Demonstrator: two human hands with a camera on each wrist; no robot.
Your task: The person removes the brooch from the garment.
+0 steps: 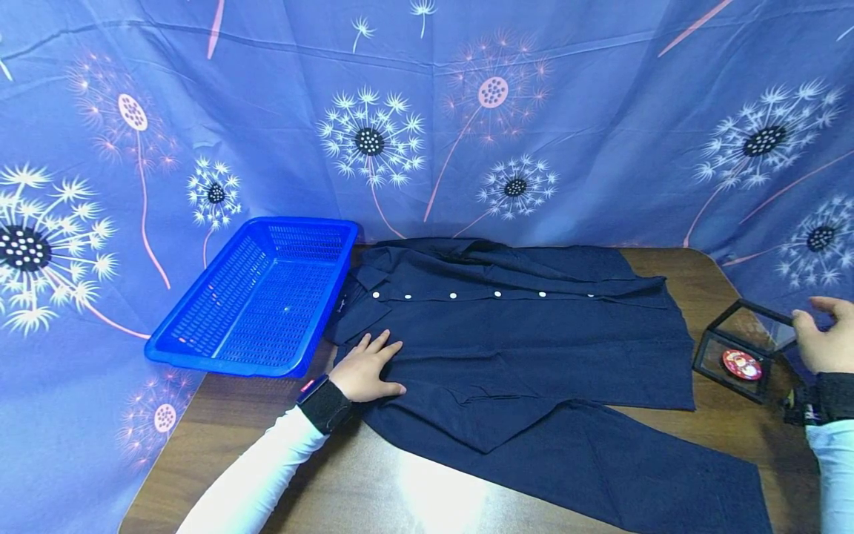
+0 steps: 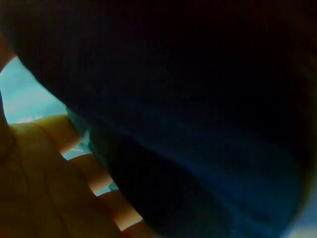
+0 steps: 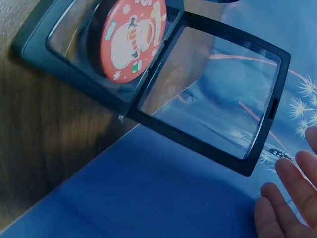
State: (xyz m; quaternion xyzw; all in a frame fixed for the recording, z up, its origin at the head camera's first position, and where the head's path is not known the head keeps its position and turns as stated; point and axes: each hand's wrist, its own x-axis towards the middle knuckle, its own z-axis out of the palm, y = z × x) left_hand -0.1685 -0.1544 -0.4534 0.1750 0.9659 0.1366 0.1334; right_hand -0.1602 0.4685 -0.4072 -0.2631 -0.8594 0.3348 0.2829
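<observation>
A dark navy shirt (image 1: 507,348) with white buttons lies spread on the table, collar to the left and one sleeve toward the front. My left hand (image 1: 367,368) rests on its near shoulder with fingers spread. In the left wrist view dark cloth (image 2: 198,109) fills most of the picture beside the palm. At the right, a black-framed clear display case (image 1: 709,357) stands unfolded, its lid (image 3: 198,144) raised. A round red badge (image 3: 131,42) with a printed cartoon sits in it. My right hand (image 1: 827,337) is just beyond the lid, fingers relaxed, apart from the frame in the right wrist view.
A blue plastic basket (image 1: 303,371) with mesh sides stands at the left, close to the shirt collar. Behind the wooden table (image 1: 220,437) hangs a blue cloth (image 1: 427,74) with a dandelion print. The table's right edge passes near the display case.
</observation>
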